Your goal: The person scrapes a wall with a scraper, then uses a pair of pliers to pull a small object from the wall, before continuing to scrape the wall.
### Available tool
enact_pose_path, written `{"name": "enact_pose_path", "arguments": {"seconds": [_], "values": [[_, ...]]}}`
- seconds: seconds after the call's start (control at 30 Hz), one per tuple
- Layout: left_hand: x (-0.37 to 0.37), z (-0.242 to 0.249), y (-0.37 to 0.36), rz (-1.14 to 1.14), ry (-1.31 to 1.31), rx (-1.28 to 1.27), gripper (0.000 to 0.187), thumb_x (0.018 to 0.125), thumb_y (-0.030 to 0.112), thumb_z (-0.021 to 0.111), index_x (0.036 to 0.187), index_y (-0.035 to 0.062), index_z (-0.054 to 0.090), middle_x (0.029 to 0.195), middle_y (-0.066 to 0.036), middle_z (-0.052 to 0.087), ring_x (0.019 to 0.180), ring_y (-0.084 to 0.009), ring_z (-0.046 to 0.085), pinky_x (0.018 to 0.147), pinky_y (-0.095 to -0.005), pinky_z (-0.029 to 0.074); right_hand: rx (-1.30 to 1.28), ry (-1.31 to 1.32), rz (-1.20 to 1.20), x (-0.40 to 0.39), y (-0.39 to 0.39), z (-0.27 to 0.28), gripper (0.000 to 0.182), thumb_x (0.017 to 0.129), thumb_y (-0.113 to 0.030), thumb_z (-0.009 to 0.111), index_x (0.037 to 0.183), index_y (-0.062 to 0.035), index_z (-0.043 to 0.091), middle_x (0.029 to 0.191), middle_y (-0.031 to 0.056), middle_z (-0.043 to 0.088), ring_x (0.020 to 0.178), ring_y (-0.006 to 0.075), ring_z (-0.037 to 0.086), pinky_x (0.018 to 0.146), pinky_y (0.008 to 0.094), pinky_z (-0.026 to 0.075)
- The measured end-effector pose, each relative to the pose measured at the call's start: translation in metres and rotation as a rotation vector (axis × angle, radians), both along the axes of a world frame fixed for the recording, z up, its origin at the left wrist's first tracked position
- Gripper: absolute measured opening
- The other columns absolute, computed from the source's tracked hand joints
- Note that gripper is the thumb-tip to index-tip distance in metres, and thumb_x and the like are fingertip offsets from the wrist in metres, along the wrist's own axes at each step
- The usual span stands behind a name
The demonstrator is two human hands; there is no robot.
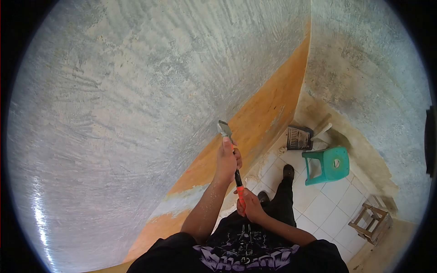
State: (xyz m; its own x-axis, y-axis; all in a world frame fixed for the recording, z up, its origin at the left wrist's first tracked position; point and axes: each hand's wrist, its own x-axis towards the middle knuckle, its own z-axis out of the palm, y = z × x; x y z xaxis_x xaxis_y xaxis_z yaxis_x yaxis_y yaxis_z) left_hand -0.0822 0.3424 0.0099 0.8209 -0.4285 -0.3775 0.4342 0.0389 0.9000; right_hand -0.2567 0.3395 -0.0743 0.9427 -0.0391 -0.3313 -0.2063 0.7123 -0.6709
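A long-handled scraper (237, 177) with a black and orange handle slants upward in front of my body. Its flat metal head (223, 128) is close to the lower part of the grey, rough wall (136, 100); whether it touches the wall I cannot tell. My left hand (228, 159) is closed round the upper handle, just below the head, with the thumb pointing up. Lower down, my right hand (248, 204) grips the orange end of the handle. An orange painted band (268, 104) runs along the wall beside the scraper.
A green plastic stool (334, 164) stands on the white tiled floor (321, 209) to the right. Behind it, a dark slotted container (299, 138) sits near the wall corner. A small wooden stool (371, 223) is at the lower right, by the right wall (364, 77).
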Motion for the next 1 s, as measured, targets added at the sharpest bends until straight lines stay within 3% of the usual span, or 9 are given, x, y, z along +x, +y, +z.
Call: {"name": "enact_pose_path", "arguments": {"seconds": [0.63, 0.73, 0.83, 1.0], "values": [[0.008, -0.007, -0.015, -0.002, 0.025, -0.012, 0.051, 0.101, 0.060, 0.037, 0.101, 0.0096, 0.046, 0.056, 0.004, 0.032, 0.042, -0.0073, 0.030, 0.040, -0.0251, 0.025, -0.078, 0.018, -0.028, 0.007, -0.012, 0.004, 0.049, 0.107, -0.047, 0.028, 0.120, -0.0052, 0.049, 0.056, 0.0032, 0.043, 0.042, 0.0112, 0.037, 0.042, 0.0258, 0.035], [0.007, -0.001, -0.025, 0.023, 0.015, 0.011, 0.051, 0.101, 0.060, 0.037, 0.101, 0.0099, 0.045, 0.056, 0.004, 0.032, 0.042, -0.0073, 0.030, 0.040, -0.0251, 0.025, 0.025, 0.053, -0.034, 0.009, -0.018, 0.007, 0.049, 0.107, -0.047, 0.028, 0.120, -0.0052, 0.049, 0.055, 0.0034, 0.043, 0.041, 0.0114, 0.037, 0.042, 0.0256, 0.034], [0.001, -0.001, -0.014, 0.045, 0.017, -0.015, 0.050, 0.101, 0.060, 0.038, 0.100, 0.0098, 0.046, 0.056, 0.004, 0.032, 0.042, -0.0074, 0.029, 0.040, -0.0255, 0.025, 0.029, 0.021, -0.043, 0.003, -0.010, 0.006, 0.048, 0.106, -0.046, 0.033, 0.121, -0.0047, 0.051, 0.054, 0.0014, 0.043, 0.039, 0.0094, 0.036, 0.038, 0.0249, 0.030], [0.012, -0.003, -0.035, 0.017, -0.017, 0.010, 0.051, 0.100, 0.060, 0.038, 0.100, 0.0099, 0.046, 0.056, 0.004, 0.032, 0.041, -0.0071, 0.029, 0.039, -0.0252, 0.025, 0.008, 0.016, -0.039, 0.013, -0.026, 0.008, 0.049, 0.106, -0.048, 0.028, 0.120, -0.0055, 0.048, 0.054, 0.0023, 0.041, 0.041, 0.0108, 0.035, 0.041, 0.0256, 0.032]]}}
